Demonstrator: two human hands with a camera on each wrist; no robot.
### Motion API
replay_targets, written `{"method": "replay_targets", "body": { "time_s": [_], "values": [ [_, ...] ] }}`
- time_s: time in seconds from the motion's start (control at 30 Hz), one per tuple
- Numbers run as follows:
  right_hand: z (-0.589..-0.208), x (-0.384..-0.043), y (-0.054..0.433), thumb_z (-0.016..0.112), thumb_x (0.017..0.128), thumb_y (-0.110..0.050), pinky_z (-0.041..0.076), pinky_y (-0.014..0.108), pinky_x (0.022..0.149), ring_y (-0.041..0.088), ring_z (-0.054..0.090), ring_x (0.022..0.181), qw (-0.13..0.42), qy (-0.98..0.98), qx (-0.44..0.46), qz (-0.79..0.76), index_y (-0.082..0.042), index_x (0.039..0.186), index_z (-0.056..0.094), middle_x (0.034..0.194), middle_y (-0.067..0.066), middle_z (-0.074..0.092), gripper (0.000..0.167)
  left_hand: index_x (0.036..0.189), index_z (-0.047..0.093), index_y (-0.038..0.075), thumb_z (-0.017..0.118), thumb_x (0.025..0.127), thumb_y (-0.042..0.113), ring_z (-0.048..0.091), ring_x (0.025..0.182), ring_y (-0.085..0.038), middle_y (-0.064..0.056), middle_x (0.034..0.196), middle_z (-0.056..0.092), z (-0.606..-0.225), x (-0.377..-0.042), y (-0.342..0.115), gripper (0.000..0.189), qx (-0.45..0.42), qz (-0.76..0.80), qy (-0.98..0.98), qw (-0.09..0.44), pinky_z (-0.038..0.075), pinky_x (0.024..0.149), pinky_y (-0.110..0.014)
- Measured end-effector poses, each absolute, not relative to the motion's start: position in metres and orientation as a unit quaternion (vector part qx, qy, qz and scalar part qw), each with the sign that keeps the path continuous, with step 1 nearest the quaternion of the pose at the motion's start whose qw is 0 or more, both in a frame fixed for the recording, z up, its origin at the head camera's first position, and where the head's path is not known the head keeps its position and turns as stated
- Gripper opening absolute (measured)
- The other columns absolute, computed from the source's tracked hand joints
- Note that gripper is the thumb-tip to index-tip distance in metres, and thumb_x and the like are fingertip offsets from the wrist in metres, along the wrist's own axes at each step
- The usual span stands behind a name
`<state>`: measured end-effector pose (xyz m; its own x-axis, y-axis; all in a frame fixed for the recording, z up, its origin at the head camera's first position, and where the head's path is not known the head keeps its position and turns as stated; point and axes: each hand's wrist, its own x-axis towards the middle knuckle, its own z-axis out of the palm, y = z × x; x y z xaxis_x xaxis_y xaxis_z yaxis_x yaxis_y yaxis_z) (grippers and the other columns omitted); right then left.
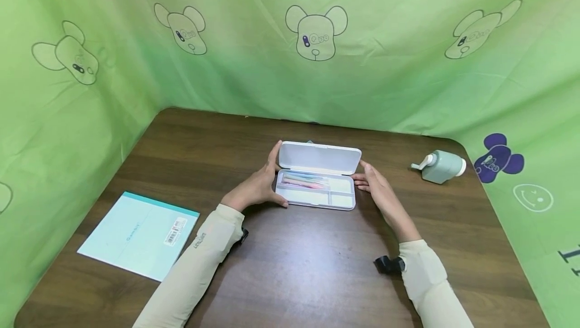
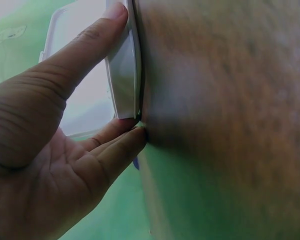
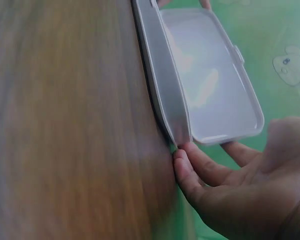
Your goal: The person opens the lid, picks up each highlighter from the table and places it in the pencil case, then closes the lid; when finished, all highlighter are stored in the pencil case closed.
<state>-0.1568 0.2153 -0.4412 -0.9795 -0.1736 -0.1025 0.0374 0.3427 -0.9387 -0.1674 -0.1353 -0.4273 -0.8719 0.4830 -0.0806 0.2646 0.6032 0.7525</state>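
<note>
A white pencil case [image 1: 342, 199] lies on the table with its lid [image 1: 319, 158] raised. Several slim pastel-coloured sticks, perhaps pens [image 1: 302, 182], lie in its back left compartment; the front compartments look bare. My left hand [image 1: 256, 187] grips the case at its left end, thumb on the front edge and fingers round the side. In the left wrist view that thumb [image 2: 85, 42] presses on the case's wall. At the right end, my right hand [image 1: 376, 184] touches the case with nearly straight fingers, and one finger reaches behind the lid in the right wrist view.
A light blue notebook [image 1: 140, 235] with a barcode label lies at the left. Toward the back right lies a grey-green bottle [image 1: 443, 167] with a white nozzle, on its side. Green printed curtains [image 1: 254, 66] enclose the brown table [image 1: 308, 267].
</note>
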Motion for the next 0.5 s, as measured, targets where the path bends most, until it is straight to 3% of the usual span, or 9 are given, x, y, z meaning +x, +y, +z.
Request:
{"method": "replay_targets", "body": {
  "time_s": [0.07, 0.17, 0.3, 0.4, 0.5],
  "values": [
    [-0.441, -0.157, 0.213, 0.016, 0.119, -0.051, 0.046, 0.020, 0.102, 0.046, 0.053, 0.137, 0.102, 0.807, -0.045, -0.581, 0.003, 0.171, 0.020, 0.150, 0.040, 0.054, 0.075, 0.168, -0.024, 0.022, 0.103, 0.076, 0.018, 0.058, 0.131, -0.037, -0.028, 0.144, 0.055, -0.428, -0.167, -0.135, 0.158, 0.211, 0.395, 0.884, 0.132, 0.049, 0.111, -0.053],
    [-0.441, -0.156, 0.212, 0.014, 0.116, -0.056, 0.044, 0.018, 0.103, 0.048, 0.050, 0.140, 0.104, 0.795, -0.040, -0.596, 0.006, 0.170, 0.019, 0.152, 0.042, 0.051, 0.082, 0.167, -0.013, 0.015, 0.103, 0.075, 0.015, 0.061, 0.126, -0.041, -0.029, 0.141, 0.056, -0.427, -0.167, -0.136, 0.149, 0.209, 0.397, 0.884, 0.129, 0.049, 0.110, -0.054],
    [-0.443, -0.154, 0.212, 0.023, 0.118, -0.052, 0.046, 0.017, 0.104, 0.032, 0.056, 0.135, 0.099, 0.782, -0.054, -0.612, 0.014, 0.161, 0.032, 0.149, 0.041, 0.051, 0.079, 0.163, 0.003, 0.007, 0.102, 0.078, 0.020, 0.056, 0.134, -0.042, -0.032, 0.153, 0.045, -0.430, -0.169, -0.139, 0.131, 0.219, 0.379, 0.889, 0.134, 0.046, 0.114, -0.052],
    [-0.447, -0.153, 0.215, 0.036, 0.120, -0.037, 0.047, 0.018, 0.107, 0.015, 0.059, 0.130, 0.098, 0.774, -0.087, -0.620, 0.015, 0.153, 0.045, 0.146, 0.027, 0.060, 0.063, 0.162, 0.014, 0.003, 0.100, 0.081, 0.025, 0.046, 0.145, -0.039, -0.029, 0.161, 0.037, -0.430, -0.170, -0.140, 0.121, 0.229, 0.367, 0.890, 0.147, 0.042, 0.119, -0.052],
    [-0.449, -0.153, 0.224, 0.047, 0.119, -0.028, 0.043, 0.017, 0.111, 0.007, 0.057, 0.133, 0.116, 0.773, -0.118, -0.613, 0.006, 0.155, 0.053, 0.145, 0.005, 0.065, 0.050, 0.161, 0.026, 0.001, 0.099, 0.083, 0.024, 0.041, 0.149, -0.036, -0.025, 0.160, 0.040, -0.425, -0.169, -0.140, 0.109, 0.232, 0.374, 0.883, 0.162, 0.037, 0.123, -0.053]
  ]
}}
